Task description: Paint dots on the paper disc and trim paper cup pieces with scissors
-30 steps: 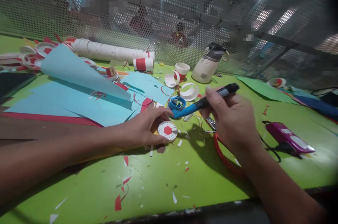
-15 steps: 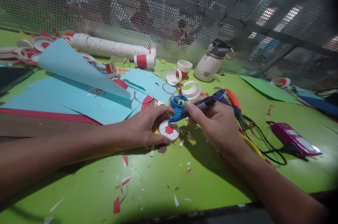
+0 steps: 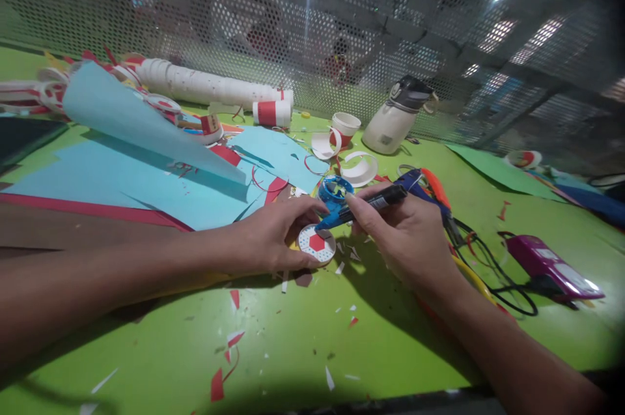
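Note:
Between the thumb and fingers of my left hand point(image 3: 280, 237) is a small white paper disc point(image 3: 328, 251), gripped by its edge. It bears a red hexagon in the middle and blue dots around it. My right hand point(image 3: 403, 229) is closed around a black marker point(image 3: 374, 202), slanted down to the left. The marker's blue front end is at the disc's upper rim; whether the tip touches cannot be made out. Just behind stands a blue ring-shaped piece point(image 3: 336, 187), partly hidden by my right thumb and the marker.
Light blue paper sheets point(image 3: 151, 174) spread to the left. Behind are a red-and-white paper cup point(image 3: 346, 125), cut white paper rings point(image 3: 359, 169) and a bottle point(image 3: 393, 118). On the right lie orange-and-blue pliers point(image 3: 432, 190) and a purple device point(image 3: 551, 265) with a black cable. Paper scraps litter the green table point(image 3: 278, 350).
The view has shifted slightly, so the things appear a little further right. Both hands keep their holds on the disc and the marker.

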The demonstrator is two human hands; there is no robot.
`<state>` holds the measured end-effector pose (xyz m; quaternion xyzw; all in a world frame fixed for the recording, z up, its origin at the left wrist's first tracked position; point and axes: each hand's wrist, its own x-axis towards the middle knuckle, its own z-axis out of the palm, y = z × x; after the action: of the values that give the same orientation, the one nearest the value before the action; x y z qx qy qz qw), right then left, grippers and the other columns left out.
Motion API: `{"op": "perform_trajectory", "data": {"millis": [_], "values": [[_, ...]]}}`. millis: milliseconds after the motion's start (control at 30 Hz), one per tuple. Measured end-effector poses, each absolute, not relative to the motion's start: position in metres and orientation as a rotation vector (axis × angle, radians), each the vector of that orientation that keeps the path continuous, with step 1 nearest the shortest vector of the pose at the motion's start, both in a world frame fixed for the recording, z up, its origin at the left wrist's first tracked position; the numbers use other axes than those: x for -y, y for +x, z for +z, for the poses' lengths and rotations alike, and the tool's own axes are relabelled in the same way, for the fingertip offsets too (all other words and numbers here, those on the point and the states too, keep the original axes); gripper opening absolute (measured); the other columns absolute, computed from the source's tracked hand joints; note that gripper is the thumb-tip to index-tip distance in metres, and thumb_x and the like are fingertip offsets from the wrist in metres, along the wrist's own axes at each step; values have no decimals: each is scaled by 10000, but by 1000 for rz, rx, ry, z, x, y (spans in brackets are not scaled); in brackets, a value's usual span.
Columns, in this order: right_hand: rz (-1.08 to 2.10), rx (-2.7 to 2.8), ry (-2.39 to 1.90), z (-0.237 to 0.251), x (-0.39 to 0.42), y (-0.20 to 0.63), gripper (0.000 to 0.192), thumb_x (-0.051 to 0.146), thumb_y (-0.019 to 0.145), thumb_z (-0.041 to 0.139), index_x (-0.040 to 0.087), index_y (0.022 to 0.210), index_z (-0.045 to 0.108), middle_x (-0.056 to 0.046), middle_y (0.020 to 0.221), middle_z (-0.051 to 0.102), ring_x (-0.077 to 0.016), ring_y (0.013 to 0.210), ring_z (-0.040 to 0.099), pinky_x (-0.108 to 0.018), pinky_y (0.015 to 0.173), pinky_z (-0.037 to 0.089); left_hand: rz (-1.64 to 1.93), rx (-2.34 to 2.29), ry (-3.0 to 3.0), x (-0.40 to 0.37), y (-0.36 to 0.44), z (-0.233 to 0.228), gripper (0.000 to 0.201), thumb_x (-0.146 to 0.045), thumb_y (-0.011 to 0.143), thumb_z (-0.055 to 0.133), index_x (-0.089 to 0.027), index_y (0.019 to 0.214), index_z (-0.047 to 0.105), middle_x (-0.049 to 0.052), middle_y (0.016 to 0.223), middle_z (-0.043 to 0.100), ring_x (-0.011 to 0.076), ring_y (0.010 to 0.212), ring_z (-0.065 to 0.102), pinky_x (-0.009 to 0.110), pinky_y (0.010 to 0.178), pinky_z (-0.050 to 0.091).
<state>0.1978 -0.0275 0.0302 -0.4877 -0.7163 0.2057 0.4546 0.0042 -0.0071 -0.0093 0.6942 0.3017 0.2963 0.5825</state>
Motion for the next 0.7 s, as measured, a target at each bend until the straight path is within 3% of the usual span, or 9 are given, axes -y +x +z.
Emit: {"op": "perform_trajectory", "data": {"millis": [467,700], "values": [[436,1814,-1184,31,27,197,168,280,835,659,174,705,649,31,560,626,-100,468,571,-206,456,470,580,-673,1617,7,4,-8,482,-246,794,699,-196,1185,421,23,901,626,100,491,631,179,389,464],[239,1934,-1127,32,30,196,114,234,828,657,173,731,660,-4,623,682,-134,549,618,-245,532,510,648,-711,1648,9,6,-4,478,-190,754,715,-163,1173,488,-3,755,654,117,554,620,231,530,482]]}}
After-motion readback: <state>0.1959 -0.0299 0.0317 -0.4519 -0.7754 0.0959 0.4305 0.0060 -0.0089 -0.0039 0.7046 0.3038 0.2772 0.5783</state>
